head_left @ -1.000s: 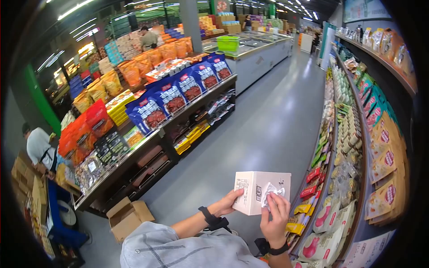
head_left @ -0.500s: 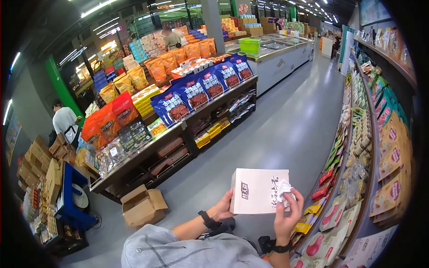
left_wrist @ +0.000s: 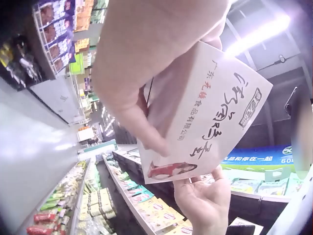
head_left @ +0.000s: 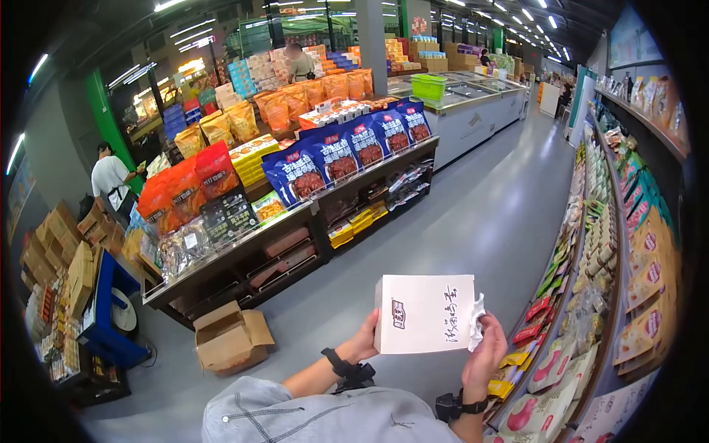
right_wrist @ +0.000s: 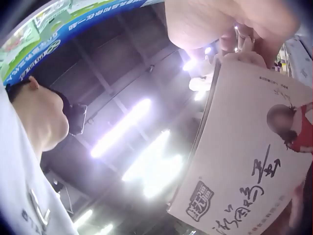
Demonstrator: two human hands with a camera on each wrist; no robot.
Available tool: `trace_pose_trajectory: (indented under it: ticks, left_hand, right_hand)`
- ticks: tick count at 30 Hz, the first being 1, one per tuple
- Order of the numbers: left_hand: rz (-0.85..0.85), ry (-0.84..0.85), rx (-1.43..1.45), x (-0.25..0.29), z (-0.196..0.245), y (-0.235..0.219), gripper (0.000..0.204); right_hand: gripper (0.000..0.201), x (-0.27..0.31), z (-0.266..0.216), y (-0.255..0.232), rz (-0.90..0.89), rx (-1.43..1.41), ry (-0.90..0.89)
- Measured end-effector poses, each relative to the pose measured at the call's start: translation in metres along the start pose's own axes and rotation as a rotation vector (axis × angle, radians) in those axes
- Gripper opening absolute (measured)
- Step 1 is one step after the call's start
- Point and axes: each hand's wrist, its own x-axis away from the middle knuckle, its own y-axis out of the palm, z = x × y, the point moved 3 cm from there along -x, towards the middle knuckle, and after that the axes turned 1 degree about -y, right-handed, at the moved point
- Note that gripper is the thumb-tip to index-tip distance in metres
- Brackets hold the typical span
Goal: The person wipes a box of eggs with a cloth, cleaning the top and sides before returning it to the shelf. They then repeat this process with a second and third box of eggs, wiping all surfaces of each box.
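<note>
A white box (head_left: 425,314) with black lettering is held up in front of the body in the head view. My left hand (head_left: 362,338) grips its left side, and in the left wrist view that hand (left_wrist: 146,68) has fingers and thumb around the box (left_wrist: 210,112). At the box's right edge my right hand (head_left: 485,351) pinches a crumpled white piece (head_left: 477,322), its fingers against the box's lower right corner. The right wrist view shows the right hand (right_wrist: 230,24) above the box (right_wrist: 249,142), partly hiding the crumpled piece (right_wrist: 200,82).
An open cardboard box (head_left: 230,340) sits on the floor at left. A display shelf (head_left: 303,221) with snack bags runs diagonally behind it. Stocked shelves (head_left: 572,295) line the right side. A freezer (head_left: 480,122) stands farther back, and a person (head_left: 111,181) is at far left.
The box has turned so its broad lettered face shows instead of two faces. My right hand, with the crumpled white piece, has moved from the box's face to its right edge.
</note>
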Motion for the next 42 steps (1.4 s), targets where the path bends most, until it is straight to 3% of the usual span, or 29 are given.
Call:
trace_pose_trajectory:
  ticks: [2,11,14,20,26,29,32,35,38,41,42]
  left_hand:
    - [-0.05,0.002,-0.038,-0.002,0.003,-0.015,0.084]
    - [0.055,0.036,-0.016,0.004,0.012,-0.001,0.079]
    - [0.034,0.04,-0.065,0.009,0.005,0.005,0.077]
    - [0.157,0.025,-0.063,0.013,-0.015,0.003,0.075]
    - [0.165,0.086,-0.057,0.014,-0.013,0.016,0.077]
    - [0.145,0.053,-0.089,0.01,-0.005,0.022,0.081]
    - [0.112,0.0,-0.127,0.006,0.002,0.04,0.096]
    - [-0.038,-0.053,-0.03,0.002,0.003,0.062,0.096]
    - [0.057,0.018,-0.142,-0.003,-0.009,0.039,0.095]
    - [0.012,0.026,-0.222,-0.004,-0.019,0.016,0.077]
    - [0.109,-0.003,-0.331,-0.006,-0.014,0.022,0.088]
  right_hand:
    - [0.014,-0.001,-0.016,0.023,-0.035,0.073,-0.028]
    - [0.011,-0.015,0.006,-0.004,-0.06,-0.092,0.168]
    - [0.014,-0.009,-0.006,-0.001,0.008,-0.107,0.092]
    - [0.024,0.001,-0.037,0.009,-0.256,0.656,-0.329]
    - [0.019,0.004,0.0,-0.024,-0.009,0.11,0.049]
    - [0.017,0.006,0.01,-0.021,0.009,-0.141,0.162]
    - [0.019,0.006,0.036,-0.033,-0.013,-0.168,0.172]
    - [0.017,0.001,0.056,-0.039,-0.082,-0.135,0.298]
    - [0.02,0.005,0.053,-0.028,-0.009,-0.472,0.43]
    - [0.022,0.009,0.067,-0.043,-0.017,-0.458,0.434]
    - [0.022,0.011,0.063,-0.045,-0.003,-0.419,0.414]
